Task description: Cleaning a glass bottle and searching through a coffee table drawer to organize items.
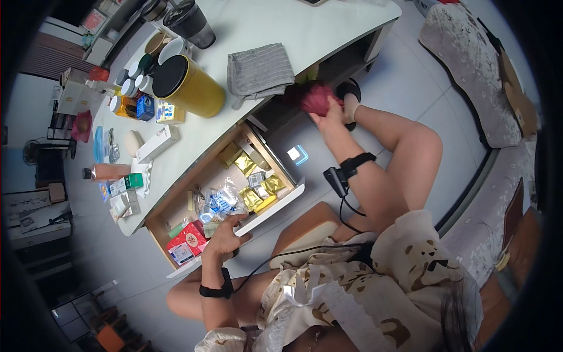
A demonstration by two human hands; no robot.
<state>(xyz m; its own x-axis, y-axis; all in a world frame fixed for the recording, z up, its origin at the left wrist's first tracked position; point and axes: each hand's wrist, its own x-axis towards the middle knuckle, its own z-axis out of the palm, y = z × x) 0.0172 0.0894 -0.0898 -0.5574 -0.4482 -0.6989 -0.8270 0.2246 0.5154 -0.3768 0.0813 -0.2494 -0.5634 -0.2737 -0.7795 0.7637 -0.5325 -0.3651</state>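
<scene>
My left hand (224, 237) grips the white front panel (268, 211) of a pulled-out drawer, fingers over the top edge and thumb outside. In the drawer lie several gold foil packets (250, 199), a clear plastic package (220, 204) with blue print, a red box (190, 237), a yellow tool-like object (265, 204) and small metal items (199, 197). Off to the right, my right hand (330, 115) holds a crumpled red bundle (316, 100), seemingly a plastic bag, by the open shelf (345, 55) under the tabletop. The shelf's inside is dark and partly hidden.
On the white table (264, 22) stand a yellow canister (198, 88) with a black lid, a dark tumbler (191, 24), several bottles (128, 88) and small boxes (157, 143). A folded grey cloth (260, 70) lies at the edge. A cushioned sofa (466, 79) is to the right.
</scene>
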